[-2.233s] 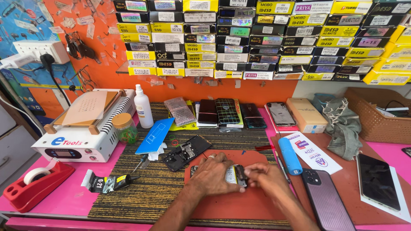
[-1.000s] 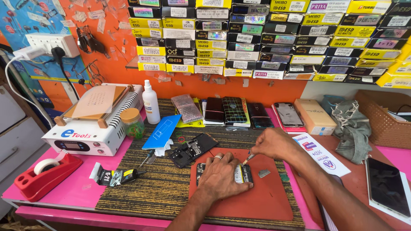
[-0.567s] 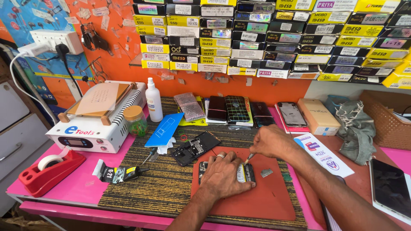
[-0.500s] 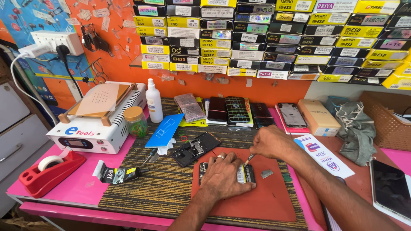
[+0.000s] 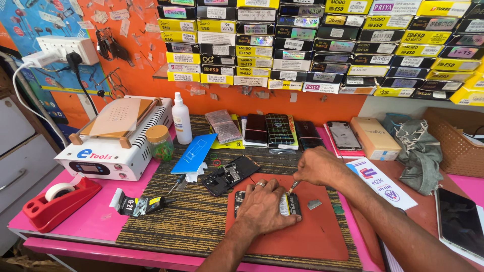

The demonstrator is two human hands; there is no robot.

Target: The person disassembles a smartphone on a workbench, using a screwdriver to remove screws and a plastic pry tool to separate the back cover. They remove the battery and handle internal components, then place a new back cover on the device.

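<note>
1. fingers of the left hand (image 5: pixel 264 209) lie spread and pressed flat on the opened phone (image 5: pixel 287 204), pinning it to the orange mat (image 5: pixel 302 236); they clench nothing; a ring shows on one finger
2. fingers of the right hand (image 5: pixel 317 166) are pinched round a thin screwdriver (image 5: pixel 292 187), its tip down at the phone's upper edge
3. the phone lies open-side up in the upper middle of the mat, largely hidden under the left hand
4. the step in hand looks like working a small screw or part inside the phone; the next move seems to call for a steady upright tip and firm hold-down, since the parts are tiny
5. a small grey metal piece (image 5: pixel 314 204) rests on the mat just right of the phone; it could be knocked away by the right wrist
6. a black phone frame (image 5: pixel 231 175) lies just beyond the mat on the striped surface (image 5: pixel 166 221); a blue card (image 5: pixel 194 153), glue tube (image 5: pixel 141 205) and tape dispenser (image 5: pixel 53 204) sit to the left; a white heating machine (image 5: pixel 113 141) and spray bottle (image 5: pixel 181 121) stand behind, well apart
</note>
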